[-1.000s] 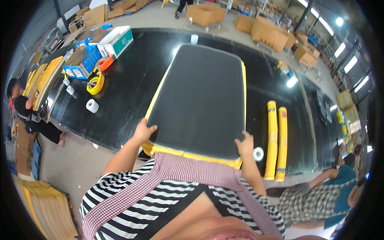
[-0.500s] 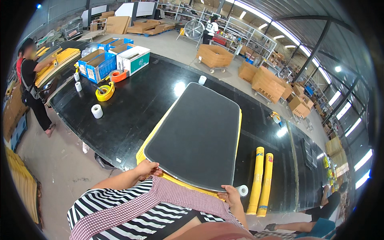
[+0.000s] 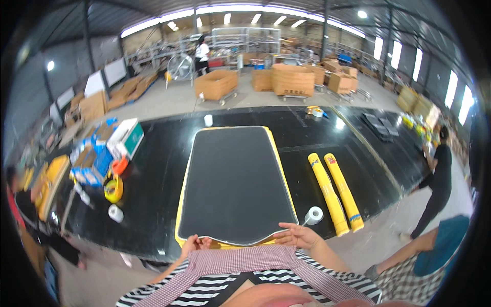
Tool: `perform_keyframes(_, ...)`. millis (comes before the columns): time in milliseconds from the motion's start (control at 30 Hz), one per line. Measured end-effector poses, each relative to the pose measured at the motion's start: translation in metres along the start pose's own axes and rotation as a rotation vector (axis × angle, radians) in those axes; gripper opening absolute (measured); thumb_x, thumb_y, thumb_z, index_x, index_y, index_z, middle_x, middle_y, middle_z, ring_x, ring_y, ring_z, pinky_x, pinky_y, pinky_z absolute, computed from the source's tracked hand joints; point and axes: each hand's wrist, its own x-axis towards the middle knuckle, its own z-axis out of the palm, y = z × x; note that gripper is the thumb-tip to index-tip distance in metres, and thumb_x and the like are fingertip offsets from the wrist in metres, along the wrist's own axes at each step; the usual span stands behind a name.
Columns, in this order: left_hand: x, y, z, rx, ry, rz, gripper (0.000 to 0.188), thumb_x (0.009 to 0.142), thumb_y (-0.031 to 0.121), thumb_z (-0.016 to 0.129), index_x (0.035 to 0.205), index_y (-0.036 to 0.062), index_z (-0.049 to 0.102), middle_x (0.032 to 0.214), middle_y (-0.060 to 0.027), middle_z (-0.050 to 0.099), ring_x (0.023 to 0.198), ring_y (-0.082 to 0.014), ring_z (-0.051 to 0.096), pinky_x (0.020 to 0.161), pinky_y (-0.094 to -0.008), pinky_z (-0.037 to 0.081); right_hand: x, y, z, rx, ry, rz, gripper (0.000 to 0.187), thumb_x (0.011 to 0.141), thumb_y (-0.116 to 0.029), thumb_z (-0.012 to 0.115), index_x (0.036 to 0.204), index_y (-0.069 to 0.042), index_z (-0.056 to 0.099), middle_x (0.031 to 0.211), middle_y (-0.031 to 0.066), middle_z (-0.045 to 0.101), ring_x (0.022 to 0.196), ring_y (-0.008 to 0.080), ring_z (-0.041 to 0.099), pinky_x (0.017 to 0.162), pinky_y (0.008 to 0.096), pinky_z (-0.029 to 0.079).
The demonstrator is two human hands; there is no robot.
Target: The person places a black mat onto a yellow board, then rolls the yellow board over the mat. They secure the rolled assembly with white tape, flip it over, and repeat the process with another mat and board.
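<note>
A large dark panel (image 3: 235, 179) with a thin pale rim and rounded corners lies before me on a yellow sheet or sleeve (image 3: 178, 230). The panel's near edge bows toward me between my hands. My left hand (image 3: 193, 245) is closed at the near left corner, fingertips pinching the rim. At the near right corner, my right hand (image 3: 299, 236) has its fingers stretched apart, their tips touching the edge. A white roll (image 3: 313, 215) stands just beyond that hand. Two long yellow rolled tubes (image 3: 335, 194) lie to the right.
Blue boxes (image 3: 94, 163), a white-green box (image 3: 126, 139), a yellow tape dispenser (image 3: 113, 188) and white rolls (image 3: 115, 213) sit on the black table (image 3: 148, 204) at left. Co-workers stand at left and right (image 3: 441, 169). Cartons on trolleys (image 3: 292, 81) stand beyond the table.
My view has swung right and levelled, so the panel appears straighter. Both hands stay at its near corners; the right hand's fingers have spread. The near edge now bows more.
</note>
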Motion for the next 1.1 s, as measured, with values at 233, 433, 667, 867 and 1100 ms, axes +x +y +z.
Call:
perform_keyframes(233,0.0,-0.015,0.055,0.454,-0.115,0.632,0.029,0.105,0.02,0.059,0.121,-0.0034,0.065,0.118,-0.0213,0.07,0.102,-0.0294,0.073,0.095,-0.0409,0.061,0.046,-0.002,0.075,-0.987,0.505,-0.424,0.059,0.102,-0.021,0.06,0.159,-0.016,0.043,0.158,0.0149,0.048,0.14,0.0317,0.052,0.114,0.043,0.045)
perform_keyframes(433,0.006,-0.025,0.086,2.069,-0.214,1.481,0.059,0.084,0.012,0.078,0.141,0.0186,0.064,0.148,-0.0094,0.059,0.135,-0.0351,0.049,0.116,-0.0494,0.038,0.093,0.021,0.046,-2.083,0.553,-0.398,0.054,0.102,-0.032,0.057,0.152,-0.011,0.052,0.157,0.0151,0.048,0.146,0.0344,0.041,0.124,0.05,0.028)
perform_keyframes(667,0.001,-0.033,0.058,2.274,-0.055,1.421,0.05,0.087,0.027,0.077,0.135,0.0197,0.068,0.142,-0.0154,0.058,0.137,-0.0358,0.045,0.116,-0.0575,0.028,0.102,0.052,0.014,-2.086,0.52,-0.407,0.048,0.101,-0.037,0.058,0.141,-0.011,0.062,0.145,0.0172,0.054,0.139,0.0361,0.046,0.119,0.0494,0.033)
perform_keyframes(867,0.012,-0.039,0.041,2.066,-0.098,1.43,0.041,0.084,0.031,0.08,0.124,0.0239,0.075,0.113,-0.0067,0.058,0.117,-0.0265,0.054,0.107,-0.0503,0.032,0.096,0.055,0.004,-2.026,0.479,-0.633,0.041,0.083,-0.027,0.079,0.122,-0.014,0.076,0.109,0.0122,0.064,0.106,0.0346,0.059,0.093,0.0457,0.049)
perform_keyframes(1100,0.008,-0.032,0.044,2.213,-0.199,1.198,0.049,0.099,0.027,0.07,0.147,0.0247,0.059,0.124,-0.0107,0.06,0.126,-0.0267,0.053,0.112,-0.0503,0.032,0.102,0.027,-0.05,-2.135,0.287,-0.71,0.047,0.075,-0.022,0.084,0.12,-0.009,0.077,0.089,0.0153,0.067,0.084,0.0358,0.063,0.074,0.0482,0.05)
